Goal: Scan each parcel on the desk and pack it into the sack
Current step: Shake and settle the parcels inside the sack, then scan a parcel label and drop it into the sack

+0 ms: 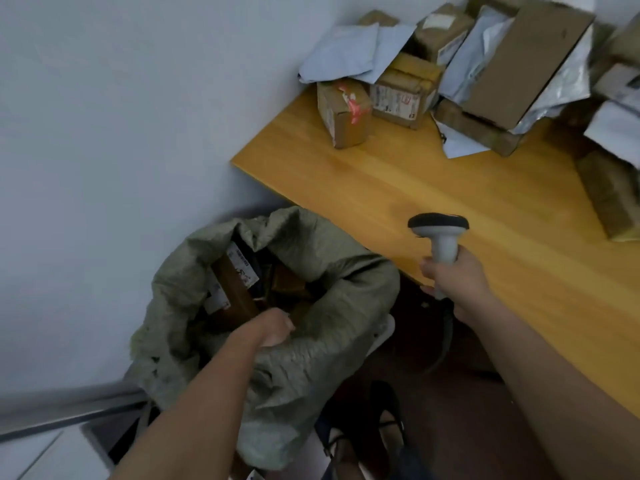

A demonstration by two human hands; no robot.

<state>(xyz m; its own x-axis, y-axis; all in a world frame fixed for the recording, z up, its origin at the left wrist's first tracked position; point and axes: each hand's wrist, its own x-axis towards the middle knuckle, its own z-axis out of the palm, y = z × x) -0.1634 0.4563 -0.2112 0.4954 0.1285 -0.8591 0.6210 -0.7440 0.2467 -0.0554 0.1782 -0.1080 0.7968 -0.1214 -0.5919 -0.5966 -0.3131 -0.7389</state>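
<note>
The person's right hand (457,282) is wrapped round the grip of a grey barcode scanner (440,237), held over the near edge of the wooden desk (398,188). The scanner stands nearly upright, handle down, its dark head on top and facing away toward the heap of parcels (408,95) piled at the desk's far corner against the wall. The left hand (273,329) reaches into the mouth of the green woven sack (311,362) on the floor just beside the desk; its fingers curl at the rim, though I cannot tell what they hold. Brown boxes (235,289) with labels lie tilted inside the sack.
</note>
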